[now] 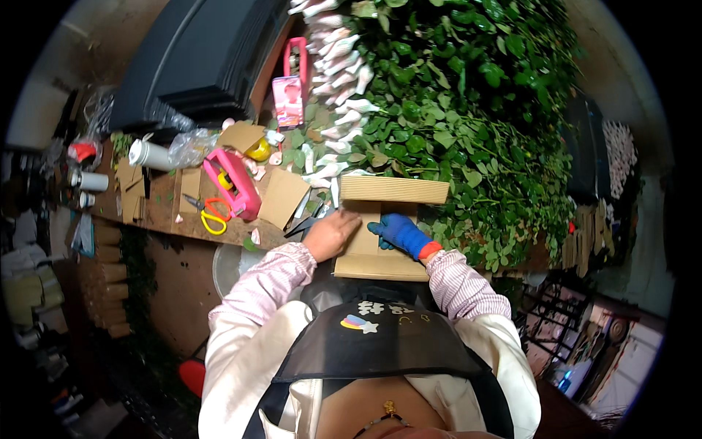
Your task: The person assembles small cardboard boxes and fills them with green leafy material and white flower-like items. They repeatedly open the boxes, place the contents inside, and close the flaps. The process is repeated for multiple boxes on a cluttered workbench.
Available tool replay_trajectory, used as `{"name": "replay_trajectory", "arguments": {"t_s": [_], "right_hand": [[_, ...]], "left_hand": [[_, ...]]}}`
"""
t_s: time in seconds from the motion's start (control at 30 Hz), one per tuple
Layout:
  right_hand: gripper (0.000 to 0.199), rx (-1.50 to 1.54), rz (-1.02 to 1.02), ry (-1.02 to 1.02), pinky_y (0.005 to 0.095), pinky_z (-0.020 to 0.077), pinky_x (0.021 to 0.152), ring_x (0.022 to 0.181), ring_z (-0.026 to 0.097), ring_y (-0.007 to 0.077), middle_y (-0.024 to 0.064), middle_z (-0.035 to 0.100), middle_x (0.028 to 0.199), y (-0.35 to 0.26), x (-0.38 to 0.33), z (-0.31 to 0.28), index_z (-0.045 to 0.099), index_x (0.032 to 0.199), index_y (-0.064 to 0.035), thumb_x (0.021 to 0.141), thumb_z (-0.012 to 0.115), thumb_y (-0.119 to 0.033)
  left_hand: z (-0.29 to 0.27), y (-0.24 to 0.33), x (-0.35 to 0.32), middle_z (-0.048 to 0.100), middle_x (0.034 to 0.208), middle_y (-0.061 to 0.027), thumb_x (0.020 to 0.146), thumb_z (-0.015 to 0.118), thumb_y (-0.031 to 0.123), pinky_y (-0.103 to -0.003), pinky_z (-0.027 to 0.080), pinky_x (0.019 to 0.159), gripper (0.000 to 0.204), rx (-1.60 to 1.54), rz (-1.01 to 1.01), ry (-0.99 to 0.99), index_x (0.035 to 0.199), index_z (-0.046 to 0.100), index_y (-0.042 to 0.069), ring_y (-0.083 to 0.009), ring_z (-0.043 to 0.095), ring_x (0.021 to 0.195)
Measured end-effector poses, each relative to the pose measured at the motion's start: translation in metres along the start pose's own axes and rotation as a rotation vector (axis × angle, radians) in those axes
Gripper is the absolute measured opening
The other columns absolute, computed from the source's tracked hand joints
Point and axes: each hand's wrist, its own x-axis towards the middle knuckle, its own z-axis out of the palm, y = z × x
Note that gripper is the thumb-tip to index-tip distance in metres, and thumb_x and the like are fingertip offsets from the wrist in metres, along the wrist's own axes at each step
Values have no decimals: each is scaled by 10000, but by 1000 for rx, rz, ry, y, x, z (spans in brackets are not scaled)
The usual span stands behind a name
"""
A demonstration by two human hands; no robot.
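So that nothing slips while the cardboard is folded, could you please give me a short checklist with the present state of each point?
1. Left hand, bare, lies on the corrugated cardboard sheet: ok.
2. Right hand, in a blue glove, rests on the sheet: ok.
3. Sheet lies flat on the workbench: cannot tell; its far strip looks folded up.
4. Yellow-handled scissors lie apart from both hands: ok.
5. Leafy stems stay off the sheet: not ok; they crowd its far and right edges.
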Motion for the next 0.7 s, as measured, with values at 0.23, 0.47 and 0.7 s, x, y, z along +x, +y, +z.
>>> {"name": "replay_trajectory", "arguments": {"t_s": [0.23,0.47,0.7], "right_hand": [[545,-391,-296,-8,455,542,887,984,699,345,181,732,1047,-18,-64,-30,735,1064,-53,952,577,-563],[417,-16,-412,-70,412,501,966,1083,660,321,104,684,1211,27,-125,3,684,1196,-182,1007,525,-518],[235,223,-310,653,329,546,899,990,704,208,111,728,1084,27,-162,-24,706,1158,-82,981,669,-232]], "left_hand": [[29,10,9,663,1028,-120,789,798,197,-434,546,837,196,-85,-51,-42,884,710,50,-344,636,969],[20,24,21,572,1161,-171,679,872,191,-438,501,956,490,-70,-40,-167,1060,641,-14,-384,556,1107],[14,28,27,568,1186,-160,699,881,248,-443,484,988,544,-61,-38,-243,1122,632,14,-379,551,1132]]}}
